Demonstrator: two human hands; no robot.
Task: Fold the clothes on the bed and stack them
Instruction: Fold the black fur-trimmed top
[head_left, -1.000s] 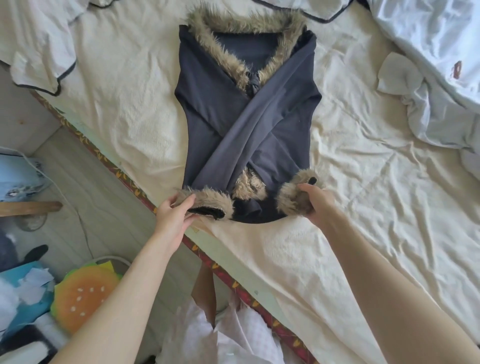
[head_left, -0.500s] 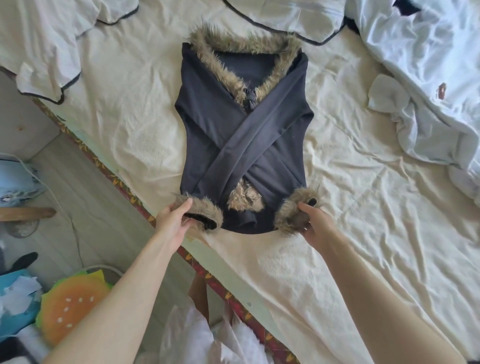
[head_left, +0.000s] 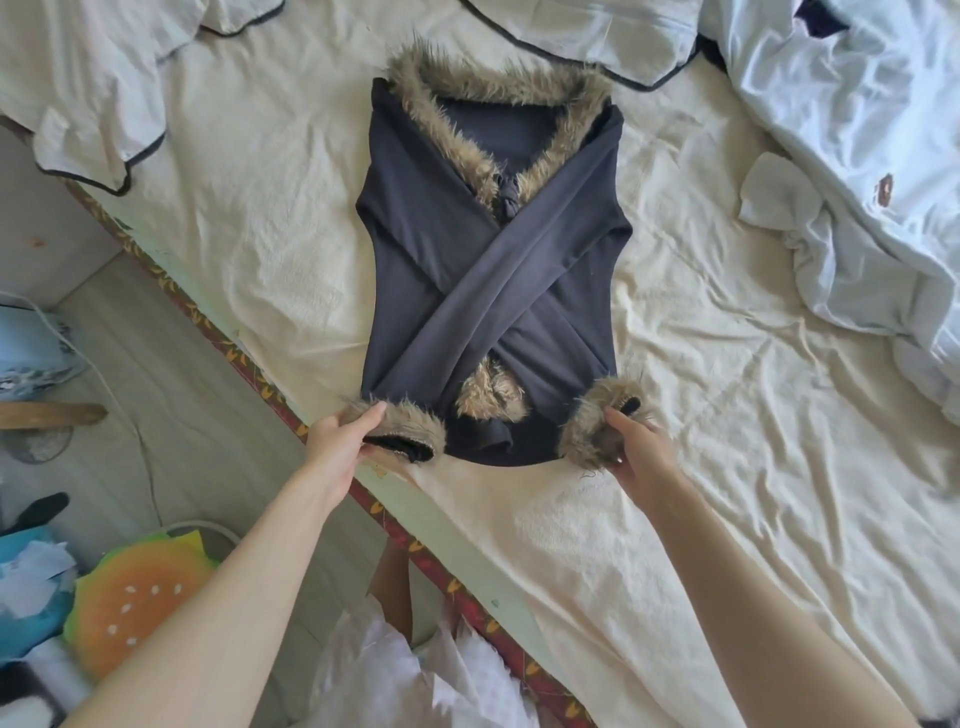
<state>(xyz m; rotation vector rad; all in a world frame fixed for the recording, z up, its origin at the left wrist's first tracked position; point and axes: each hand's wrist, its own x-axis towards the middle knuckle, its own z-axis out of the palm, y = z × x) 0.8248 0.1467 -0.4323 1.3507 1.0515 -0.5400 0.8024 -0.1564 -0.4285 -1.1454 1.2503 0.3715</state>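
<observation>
Both hands (head_left: 337, 447) still pinch the jacket's (head_left: 488, 270) cuffs.

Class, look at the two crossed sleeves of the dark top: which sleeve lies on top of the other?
The sleeve whose fur cuff the left hand grips lies on top: it runs unbroken across the crossing, while the other sleeve passes beneath it.

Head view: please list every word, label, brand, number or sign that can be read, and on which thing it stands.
None can be read.
Small brown mark on the white garment: too blurred to tell whether it is lettering.
Dark top with fur trim, held at its cuffs by the left hand and right hand: no label visible.
</observation>
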